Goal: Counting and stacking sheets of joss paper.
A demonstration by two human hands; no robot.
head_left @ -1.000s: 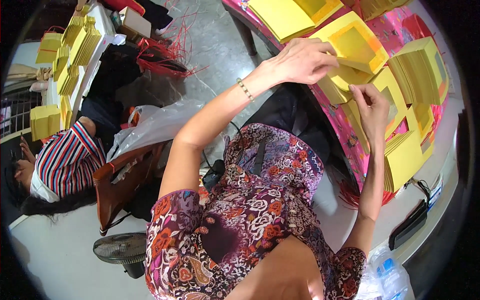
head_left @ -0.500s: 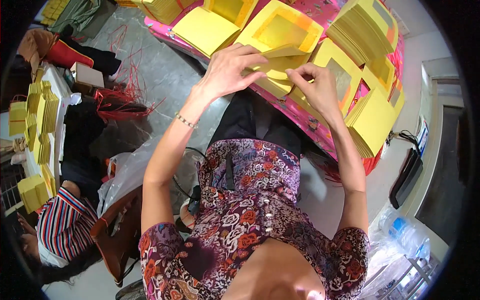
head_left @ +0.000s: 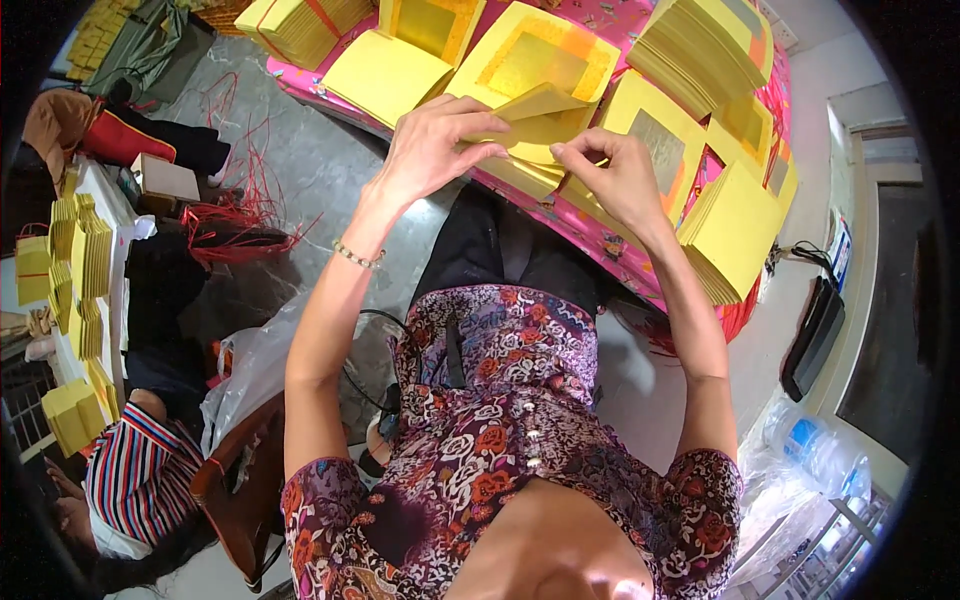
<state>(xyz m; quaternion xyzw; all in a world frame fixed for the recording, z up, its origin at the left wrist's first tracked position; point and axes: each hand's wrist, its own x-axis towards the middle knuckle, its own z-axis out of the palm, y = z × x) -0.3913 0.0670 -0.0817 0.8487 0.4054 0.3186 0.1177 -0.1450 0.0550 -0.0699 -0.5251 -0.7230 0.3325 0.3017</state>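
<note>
Near the front edge of the pink-covered table, a sheet of yellow paper [head_left: 548,100] with its near edge curled up lies over more yellow sheets. At its left, my left hand [head_left: 432,148] has its fingers stretched toward the curled edge, the thumb held apart below them. My right hand [head_left: 617,178] is closed, thumb and forefinger pinched at a lower yellow sheet [head_left: 535,146] under the curl. A gold square [head_left: 540,62] shows on the top sheet. Just left is a plain yellow paper stack [head_left: 388,78]; to the right lies a sheet with a silvery square [head_left: 655,145].
More yellow paper stacks stand at the table's back right [head_left: 695,60] and right corner [head_left: 730,240]. Red strings [head_left: 240,215] lie on the grey floor. At left, a person in a striped shirt [head_left: 145,470] sits by a white table [head_left: 115,215]. A brown chair [head_left: 240,490] stands nearby.
The view has shifted slightly, so the table appears a little further left. The curled edge of the sheet stands higher. Both hands keep nearly the same place at the paper.
</note>
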